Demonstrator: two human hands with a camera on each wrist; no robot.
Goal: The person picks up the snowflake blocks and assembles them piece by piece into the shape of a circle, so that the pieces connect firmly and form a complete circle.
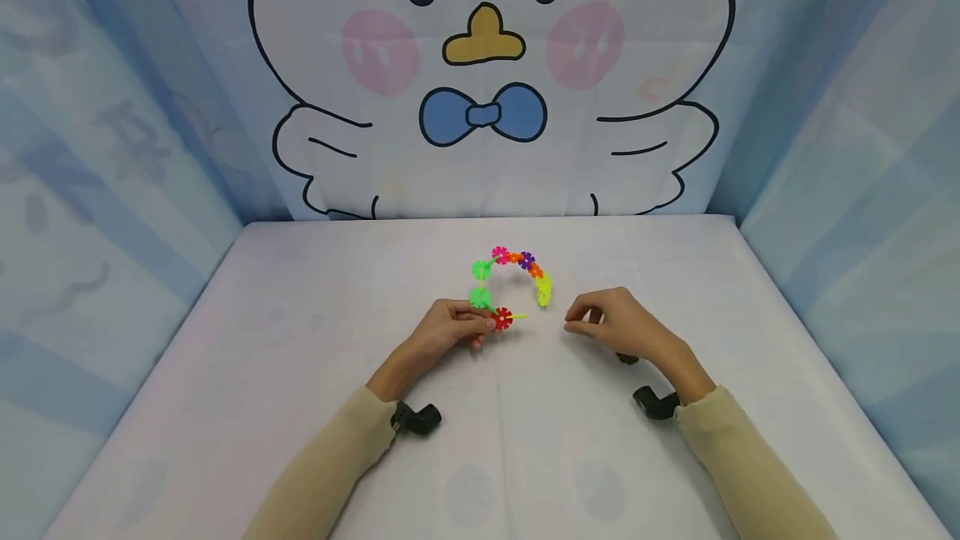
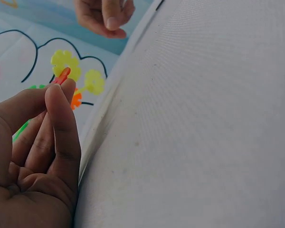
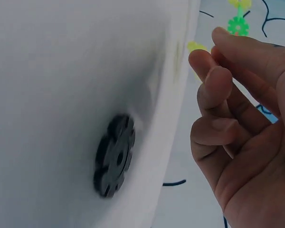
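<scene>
My left hand [image 1: 450, 325] pinches a red snowflake disc [image 1: 502, 319] between thumb and index finger; in the left wrist view this red disc [image 2: 62, 76] shows edge-on. It belongs to a curved chain of interlocked plastic snowflake discs, with green [image 1: 480, 298], pink [image 1: 500, 255], orange, purple [image 1: 527, 260] and yellow [image 1: 544, 288] pieces. A thin yellow-green piece [image 1: 519, 317] sticks out to the right of the red disc. My right hand [image 1: 618, 322] hovers right of the chain, fingers loosely bent, a gap between thumb and index finger, nothing held.
A black snowflake disc [image 3: 115, 156] lies on the white tabletop [image 1: 480, 423] under my right wrist, partly hidden in the head view [image 1: 627, 358]. Black wrist mounts [image 1: 417, 419] sit at both cuffs. Printed curtains [image 1: 862, 148] stand around the table's back and sides.
</scene>
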